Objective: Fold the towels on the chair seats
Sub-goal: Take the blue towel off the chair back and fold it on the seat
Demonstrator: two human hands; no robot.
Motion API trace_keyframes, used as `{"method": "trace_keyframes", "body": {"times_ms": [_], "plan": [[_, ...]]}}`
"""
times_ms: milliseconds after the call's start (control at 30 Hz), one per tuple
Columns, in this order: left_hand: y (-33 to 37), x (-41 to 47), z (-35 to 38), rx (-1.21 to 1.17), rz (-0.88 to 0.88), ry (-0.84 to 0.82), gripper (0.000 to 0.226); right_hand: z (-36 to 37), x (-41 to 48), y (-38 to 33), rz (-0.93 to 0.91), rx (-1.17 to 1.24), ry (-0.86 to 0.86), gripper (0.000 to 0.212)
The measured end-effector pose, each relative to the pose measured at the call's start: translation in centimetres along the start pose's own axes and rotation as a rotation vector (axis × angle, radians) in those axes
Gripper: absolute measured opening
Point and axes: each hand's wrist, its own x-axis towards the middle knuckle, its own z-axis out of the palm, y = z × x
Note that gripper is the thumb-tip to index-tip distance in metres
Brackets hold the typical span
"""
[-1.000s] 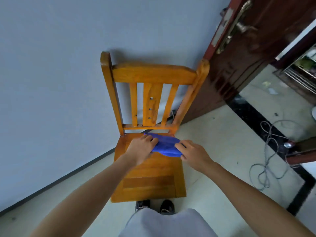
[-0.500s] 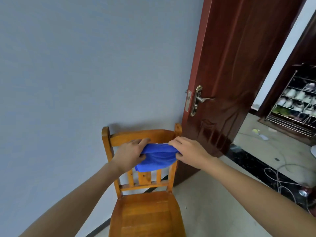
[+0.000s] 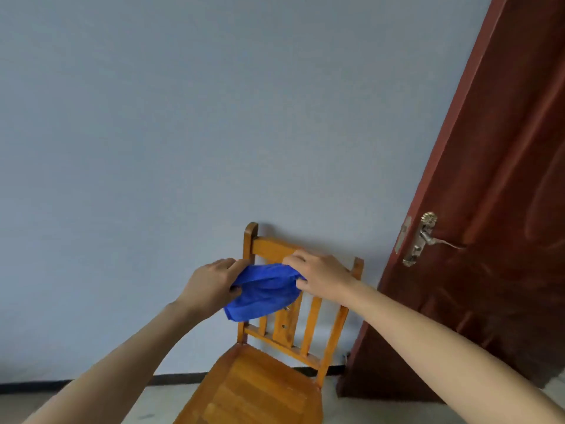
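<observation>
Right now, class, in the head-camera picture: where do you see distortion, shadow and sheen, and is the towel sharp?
Head view: the door leans steeply, wide-angle distortion, with faint sheen; the chair casts a soft shadow on the wall; the blue towel, gripped by the left hand and right hand, looks slightly soft.

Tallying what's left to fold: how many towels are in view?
1: the blue towel, gripped by left hand and right hand before the chair back. Others may be off-frame.
</observation>
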Motion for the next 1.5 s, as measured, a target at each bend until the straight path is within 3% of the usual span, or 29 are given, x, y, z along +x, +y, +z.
{"method": "trace_keyframes", "body": {"times_ms": [133, 367, 533, 767, 967, 1067, 1333, 1500], "plan": [[0.9, -7.5, -3.7, 0.059, -0.41, -0.126, 0.034, 1.9, 2.3, -5.2, -0.242, 0.107, 0.002, 0.036], [4.4, -27.9, -11.7, 0.277, -0.936, -0.139, 0.04, 6.5, 3.8, -23.3, -0.828, 0.371, -0.044, 0.03], [9.6, -40.1, -17.7, 0.523, -1.123, 0.021, 0.04, 5.5, 2.3, -37.4, -1.149, 0.48, -0.001, 0.034], [16.8, -52.2, -24.9, 0.799, -1.342, 0.102, 0.039, 2.1, -2.5, -53.8, -1.571, 0.575, 0.098, 0.031], [20.0, -60.6, -30.1, 0.875, -1.481, 0.097, 0.037, 1.9, -6.9, -65.3, -1.676, 0.616, 0.229, 0.032], [19.8, -63.5, -30.8, 0.849, -1.477, 0.115, 0.046, 2.9, -7.8, -68.6, -1.679, 0.653, 0.206, 0.04], [16.0, -71.2, -29.5, 0.801, -1.539, 0.147, 0.049, 6.3, -6.2, -77.3, -1.778, 0.582, 0.188, 0.042], [12.2, -75.5, -29.0, 0.824, -1.651, 0.139, 0.045, 8.6, -3.6, -84.0, -1.853, 0.53, 0.169, 0.03]]}}
